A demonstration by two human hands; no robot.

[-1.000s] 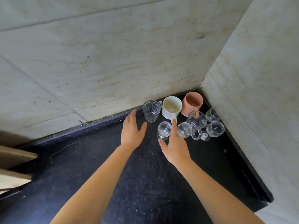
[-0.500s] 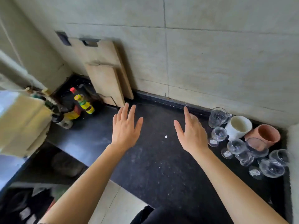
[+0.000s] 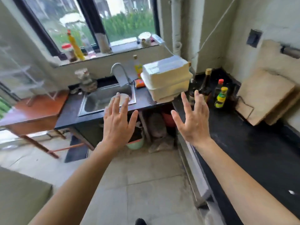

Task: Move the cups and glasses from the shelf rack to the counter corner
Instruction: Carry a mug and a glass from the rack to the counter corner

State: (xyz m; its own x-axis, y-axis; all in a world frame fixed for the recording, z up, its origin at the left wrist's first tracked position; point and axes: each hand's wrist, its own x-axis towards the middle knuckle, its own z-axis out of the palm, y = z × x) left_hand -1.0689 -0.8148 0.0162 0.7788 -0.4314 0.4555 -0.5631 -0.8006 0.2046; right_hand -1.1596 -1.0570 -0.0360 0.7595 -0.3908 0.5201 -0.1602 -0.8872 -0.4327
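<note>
Both hands empty, left hand (image 3: 119, 122) and right hand (image 3: 193, 120) each with grip spread, raised over the floor beside the bench (image 3: 253, 153); no cups or glasses in view; blurred white shelf rack (image 3: 24, 75) far left — probably next: return there, grasp low.

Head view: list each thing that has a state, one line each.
left hand: open, empty
right hand: open, empty
faucet: no water visible
foam boxes: closed, stacked
sauce bottles: upright, capped
cutting boards: leaning against wall
</note>
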